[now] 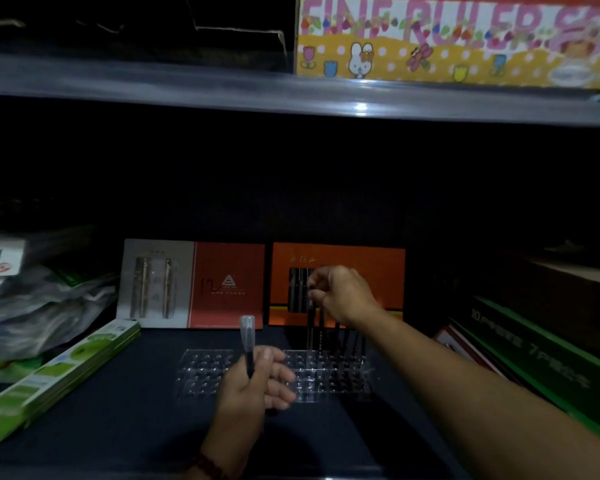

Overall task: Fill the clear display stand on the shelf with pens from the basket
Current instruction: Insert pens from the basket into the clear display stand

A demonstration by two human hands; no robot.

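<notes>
Left hand grips a capped pen upright, clear cap up, the display stand just behind it. Right hand pinches a second pen, vertical, standing in the stand below.

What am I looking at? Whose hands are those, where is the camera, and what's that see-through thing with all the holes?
There is no machine here, only a person's two hands. The single picture comes from a camera worn on the person's head. It looks forward and down into a dim shelf.

The see-through thing is a clear display stand lying on that shelf. Its holes keep pens upright. A few dark pens already stand at its right end.

The left hand holds a clear-capped pen upright. The right hand reaches further in and pinches the top of one more dark pen over the stand.

At the back stand a red and grey pen box and an orange box. Green packs lie on the left, and a colourful ruler box sits higher up.
</notes>
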